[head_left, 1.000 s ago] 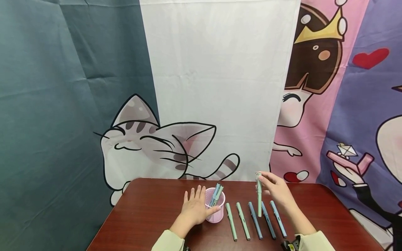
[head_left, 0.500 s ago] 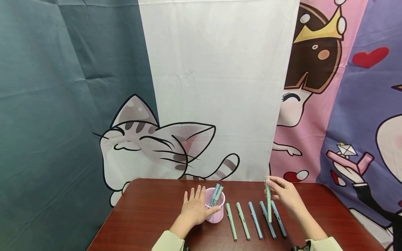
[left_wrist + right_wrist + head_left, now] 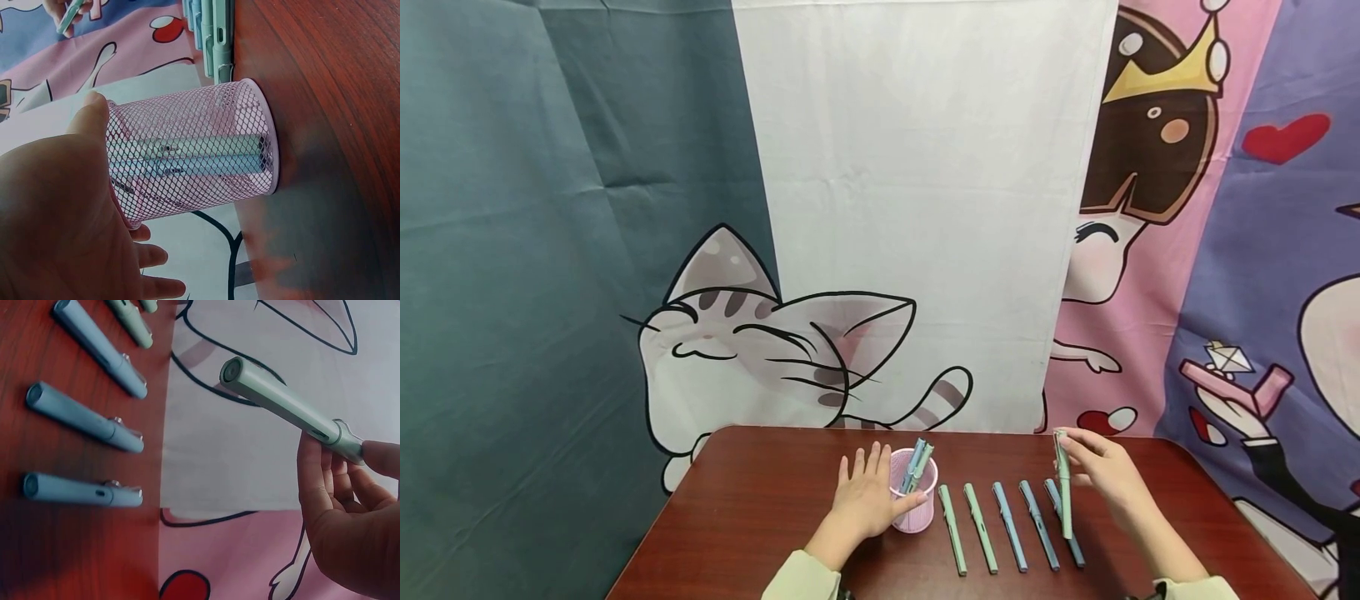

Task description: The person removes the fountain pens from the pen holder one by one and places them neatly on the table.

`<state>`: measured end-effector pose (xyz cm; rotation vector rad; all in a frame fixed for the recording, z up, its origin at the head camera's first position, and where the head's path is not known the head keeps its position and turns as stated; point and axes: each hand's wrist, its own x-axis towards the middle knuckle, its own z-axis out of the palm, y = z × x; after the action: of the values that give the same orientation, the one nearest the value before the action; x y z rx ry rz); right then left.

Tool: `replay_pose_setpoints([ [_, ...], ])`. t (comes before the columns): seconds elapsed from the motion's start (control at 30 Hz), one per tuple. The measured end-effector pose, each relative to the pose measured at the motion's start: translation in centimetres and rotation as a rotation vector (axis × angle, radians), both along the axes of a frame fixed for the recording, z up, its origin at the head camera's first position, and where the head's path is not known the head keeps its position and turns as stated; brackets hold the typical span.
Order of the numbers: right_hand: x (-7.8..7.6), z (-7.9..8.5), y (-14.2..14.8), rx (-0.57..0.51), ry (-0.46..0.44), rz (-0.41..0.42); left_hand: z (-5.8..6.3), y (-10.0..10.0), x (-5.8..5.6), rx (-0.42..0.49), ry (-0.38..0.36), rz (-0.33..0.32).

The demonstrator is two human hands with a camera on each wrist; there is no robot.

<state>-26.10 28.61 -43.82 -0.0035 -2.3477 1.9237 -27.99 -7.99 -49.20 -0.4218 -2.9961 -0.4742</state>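
My right hand [image 3: 1108, 472] pinches a light green pen [image 3: 1064, 492] near its clip end and holds it upright above the right end of the pen row. In the right wrist view the green pen [image 3: 281, 403] points away from the fingertips, its flat end toward the row. My left hand [image 3: 868, 500] rests with spread, straight fingers at the rim of a pink mesh pen cup [image 3: 914, 521]. Inside the cup stand a blue pen and a green pen [image 3: 212, 146], leaning together; the left wrist view shows them through the mesh.
On the brown table [image 3: 760, 500], right of the cup, several pens lie side by side: green pens [image 3: 981, 533] to the left, blue pens [image 3: 1037, 529] to the right. Behind the table hangs a printed curtain [image 3: 917, 208].
My right hand has carried the green pen rightward and slightly lower, from over the middle blue pens to over the rightmost one. My left hand and the cup have stayed still.
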Motion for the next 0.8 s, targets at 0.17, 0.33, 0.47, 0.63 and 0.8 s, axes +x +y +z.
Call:
replay_pose_setpoints([
  [0.17,0.1,-0.3,0.9,0.005,0.003,-0.003,0.1,0.0,0.1,-0.003,-0.003,0.003],
  [0.33,0.3,-0.7,1.9,-0.015,-0.001,-0.009,0.1,0.0,0.0,0.002,-0.008,0.000],
  [0.47,0.4,-0.9,2.6,-0.009,-0.020,-0.005,0.0,0.0,0.1,0.003,-0.011,-0.001],
  [0.63,0.2,-1.3,3.4,0.016,-0.040,-0.015,0.0,0.0,0.1,0.006,-0.008,-0.001],
  [0.8,-0.1,-1.8,4.1,0.026,-0.076,-0.009,0.0,0.0,0.0,0.000,-0.004,-0.001],
])
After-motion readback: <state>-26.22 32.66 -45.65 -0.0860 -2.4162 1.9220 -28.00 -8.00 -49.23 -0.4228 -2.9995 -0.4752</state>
